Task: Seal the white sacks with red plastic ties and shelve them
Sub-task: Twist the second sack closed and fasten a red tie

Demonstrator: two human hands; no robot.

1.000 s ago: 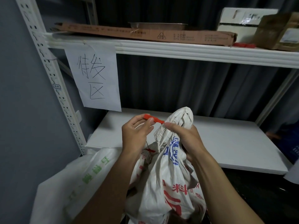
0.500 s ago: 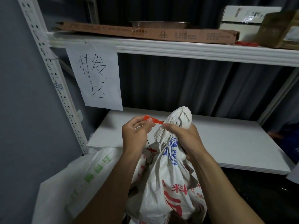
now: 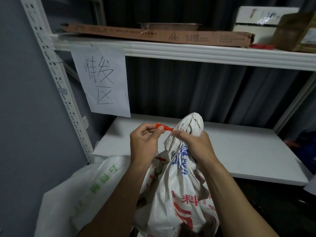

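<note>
– Pinching what?
– Thumb and forefinger of the left hand [image 3: 145, 142] pinch the outer end of the red tie [image 3: 164, 127], which runs level, left to right, into the bunched neck [image 3: 191, 125] of the sack [image 3: 184, 189]. Beside the tie, the right hand [image 3: 193, 144] is clenched round that neck.
– Room to pull?
– Leftward, I'd judge, towards the post [image 3: 68, 106]. Just behind the sack lies the shelf [image 3: 248, 151], its front edge below the neck.

Top shelf [image 3: 205, 54] w/ flat carton [image 3: 171, 35], white box [image 3: 256, 19]

a handwritten paper sign [image 3: 102, 82] hangs at left; higher up lie a flat cardboard box [image 3: 171, 34], a metal tray [image 3: 169, 25], a white box [image 3: 256, 19].
</note>
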